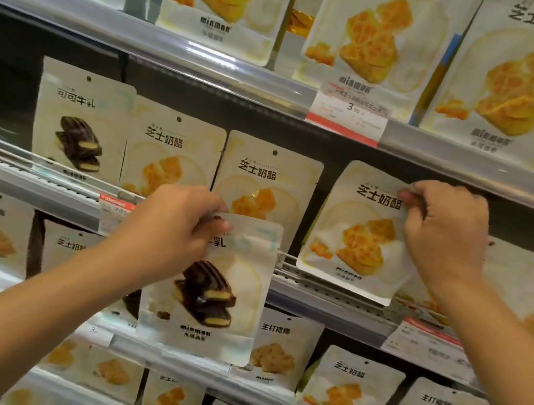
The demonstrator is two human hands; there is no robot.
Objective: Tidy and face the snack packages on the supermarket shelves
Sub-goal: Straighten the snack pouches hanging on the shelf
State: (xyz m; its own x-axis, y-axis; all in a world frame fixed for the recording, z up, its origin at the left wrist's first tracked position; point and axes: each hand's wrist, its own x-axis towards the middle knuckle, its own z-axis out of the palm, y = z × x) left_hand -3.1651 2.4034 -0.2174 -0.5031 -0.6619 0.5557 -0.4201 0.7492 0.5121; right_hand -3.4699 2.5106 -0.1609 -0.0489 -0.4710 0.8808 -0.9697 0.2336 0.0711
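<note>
Two hands work at the middle shelf (316, 279) of a supermarket rack. At about 7 o'clock from the picture's centre, the left hand (169, 222) pinches the top edge of a chocolate cake pouch (210, 291), thumb and fingers curled over it, and holds it upright in front of the shelf rail, clear of the row behind. At 3 o'clock, the right hand (445, 229) grips the upper right corner of a cheese waffle pouch (355, 229), which is tilted clockwise with its lower edge over the rail. Between the two hands, at 12 o'clock from the held chocolate pouch, another cheese pouch (265, 181) stands facing front, with one more cheese pouch (172, 153) just beside it at 9 o'clock and a second chocolate pouch (79, 125) at the row's far left. Above, at 1 o'clock, a price tag (348, 114) sits on the upper shelf edge (178, 47) beneath larger waffle pouches (374, 34). Lower shelves at 6 o'clock carry more pale snack pouches (349, 384).
</note>
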